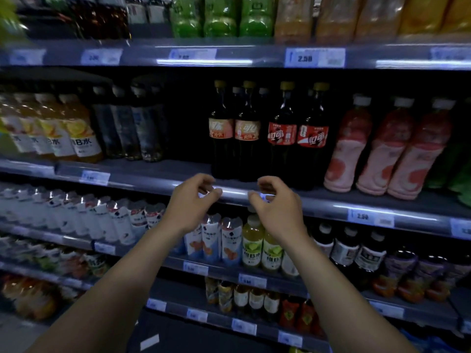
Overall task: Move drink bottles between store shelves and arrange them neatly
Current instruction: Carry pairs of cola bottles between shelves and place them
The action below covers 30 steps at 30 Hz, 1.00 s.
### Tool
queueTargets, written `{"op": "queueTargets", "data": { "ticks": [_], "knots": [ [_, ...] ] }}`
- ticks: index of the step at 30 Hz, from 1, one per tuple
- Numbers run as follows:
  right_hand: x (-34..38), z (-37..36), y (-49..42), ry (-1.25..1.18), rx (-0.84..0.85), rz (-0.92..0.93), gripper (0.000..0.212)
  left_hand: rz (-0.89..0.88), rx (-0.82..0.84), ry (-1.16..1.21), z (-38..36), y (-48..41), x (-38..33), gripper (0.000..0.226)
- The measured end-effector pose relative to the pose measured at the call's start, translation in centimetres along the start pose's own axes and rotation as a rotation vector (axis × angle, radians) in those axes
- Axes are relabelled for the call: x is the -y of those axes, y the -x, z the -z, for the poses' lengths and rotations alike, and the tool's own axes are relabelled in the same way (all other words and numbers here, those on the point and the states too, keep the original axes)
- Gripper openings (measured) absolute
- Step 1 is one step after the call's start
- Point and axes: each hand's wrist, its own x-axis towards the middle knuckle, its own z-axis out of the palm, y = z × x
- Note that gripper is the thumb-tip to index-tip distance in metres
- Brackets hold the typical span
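Dark cola bottles stand on the middle shelf (158, 174): two with peach labels (234, 131) and two with red labels (297, 135), all yellow-capped. My left hand (190, 203) and my right hand (276, 206) hover side by side in front of the shelf's front edge, just below the cola bottles. Both hands hold nothing, with fingers curled and apart. A bare gap on the shelf lies left of the cola bottles.
Pink drink bottles (382, 151) stand right of the cola, clear water bottles (127, 128) and orange-yellow bottles (58, 128) to the left. Green and orange bottles fill the top shelf (229, 56). Lower shelves hold white, yellow-green and dark bottles.
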Motion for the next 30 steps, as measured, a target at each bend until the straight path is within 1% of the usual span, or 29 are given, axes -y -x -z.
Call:
{"op": "queueTargets", "data": {
  "ticks": [3,6,8,12,14,15,17,19,22,25,27,30],
  "knots": [
    [0.6,-0.8,-0.9,-0.005,-0.023,0.003,0.042,-0.067,-0.009,-0.068,0.3,-2.1,-0.2,0.027],
    [1.2,-2.1,-2.0,-0.007,-0.086,-0.011,0.047,-0.108,-0.068,-0.038,0.1,-4.4,0.2,0.029],
    [1.5,-3.3,-2.7,-0.017,-0.128,-0.043,0.052,-0.134,-0.098,-0.028,-0.3,-5.7,0.8,0.035],
    [2.6,-5.9,-3.9,-0.022,-0.205,-0.100,0.065,-0.126,-0.094,0.053,-1.0,-8.3,2.6,0.063],
    [3.1,-7.2,-4.5,-0.001,-0.269,-0.104,0.071,-0.116,-0.058,0.158,-0.9,-9.8,3.1,0.077],
    [3.3,-7.8,-4.8,0.009,-0.300,-0.105,0.073,-0.113,-0.032,0.217,-0.9,-10.4,3.2,0.081],
    [3.4,-8.9,-5.6,0.022,-0.356,-0.109,0.077,-0.115,0.047,0.294,-0.9,-11.3,3.1,0.082],
    [3.3,-9.5,-6.3,0.041,-0.389,-0.123,0.080,-0.121,0.108,0.307,-1.2,-11.5,3.2,0.083],
    [3.2,-10.1,-7.1,0.059,-0.417,-0.175,0.082,-0.132,0.156,0.335,-1.7,-12.1,3.7,0.083],
    [3.5,-10.4,-7.6,0.071,-0.452,-0.199,0.082,-0.136,0.178,0.368,-1.5,-12.9,3.8,0.076],
    [3.7,-10.2,-7.8,0.071,-0.452,-0.224,0.080,-0.151,0.186,0.376,-1.4,-13.3,3.8,0.072],
    [3.6,-10.0,-8.2,0.088,-0.436,-0.246,0.069,-0.162,0.198,0.373,-1.4,-13.6,3.9,0.067]
  ]
}}
